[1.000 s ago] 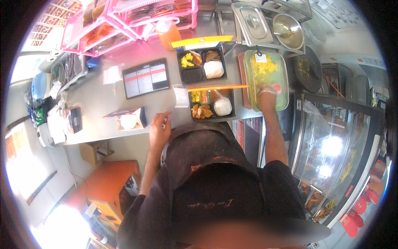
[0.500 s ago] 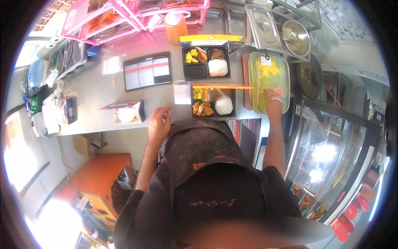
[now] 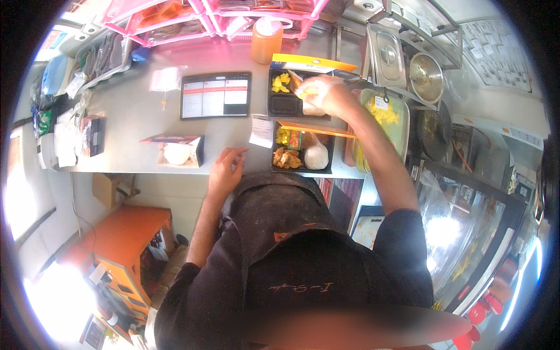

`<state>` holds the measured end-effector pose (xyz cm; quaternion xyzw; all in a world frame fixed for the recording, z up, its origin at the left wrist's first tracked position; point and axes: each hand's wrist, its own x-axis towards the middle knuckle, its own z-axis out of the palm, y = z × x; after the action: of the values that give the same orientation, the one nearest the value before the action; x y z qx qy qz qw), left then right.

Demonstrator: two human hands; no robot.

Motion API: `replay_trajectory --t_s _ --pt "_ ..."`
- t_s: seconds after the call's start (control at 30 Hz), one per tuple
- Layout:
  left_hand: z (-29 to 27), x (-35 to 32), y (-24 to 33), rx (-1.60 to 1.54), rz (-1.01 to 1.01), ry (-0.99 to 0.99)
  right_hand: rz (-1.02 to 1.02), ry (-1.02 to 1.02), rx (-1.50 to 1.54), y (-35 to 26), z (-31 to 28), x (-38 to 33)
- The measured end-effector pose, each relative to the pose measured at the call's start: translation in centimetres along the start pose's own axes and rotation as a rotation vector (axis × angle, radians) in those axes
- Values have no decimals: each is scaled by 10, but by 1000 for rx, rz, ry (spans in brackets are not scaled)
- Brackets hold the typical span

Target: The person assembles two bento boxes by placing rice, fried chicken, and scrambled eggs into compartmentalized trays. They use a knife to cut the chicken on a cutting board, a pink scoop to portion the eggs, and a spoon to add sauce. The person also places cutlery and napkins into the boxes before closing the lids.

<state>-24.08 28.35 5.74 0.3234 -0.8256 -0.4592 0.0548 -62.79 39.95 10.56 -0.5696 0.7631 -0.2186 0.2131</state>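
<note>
My right hand (image 3: 329, 96) hovers over the far black meal tray (image 3: 284, 105) with a pinch of yellow food (image 3: 306, 91) in its fingers. That tray holds more yellow pieces in its back left compartment. The near black meal tray (image 3: 279, 168) holds white rice, fried brown pieces and yellow food. A green pan of yellow food (image 3: 388, 116) sits to the right of both trays. My left hand (image 3: 224, 169) rests with fingers apart on the grey counter's (image 3: 134, 125) front edge, holding nothing.
A dark menu tablet (image 3: 214, 94) lies left of the trays, with a paper slip (image 3: 261, 131) beside it. An orange sauce bottle (image 3: 265, 41), pink racks (image 3: 175, 23), a steel lidded container (image 3: 388, 55) and a pot (image 3: 426, 76) stand at the back. A glass display case (image 3: 466, 233) stands to the right.
My right hand has left the green pan and moved left over the far tray, carrying yellow food. My left hand has stayed at the counter's edge.
</note>
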Motion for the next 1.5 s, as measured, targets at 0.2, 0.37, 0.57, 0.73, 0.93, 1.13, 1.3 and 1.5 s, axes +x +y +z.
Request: replay_trajectory --t_s 0.2,0.37,0.57,0.73,0.93,1.13,1.3,1.5 --pt "-11 -30 -8 16 -100 102 -12 -286 -304 43 92 100" --pt "-16 -64 -28 49 -244 191 -131 -146 -446 79 120 102" --pt "-9 -72 -37 21 -282 147 -127 -66 -358 91 122 98" --pt "-10 -62 -32 54 -220 128 -38 -64 -333 88 117 96" --pt "-10 -49 -25 59 -176 94 62 -44 -322 78 112 99" --pt "-5 -48 -27 90 -124 72 140 -127 19 34 45 70" --pt "-1 -45 -27 81 -84 -13 261 -17 630 4 -53 -28" --pt "4 -29 -19 107 79 -131 520 362 322 28 -57 -214"
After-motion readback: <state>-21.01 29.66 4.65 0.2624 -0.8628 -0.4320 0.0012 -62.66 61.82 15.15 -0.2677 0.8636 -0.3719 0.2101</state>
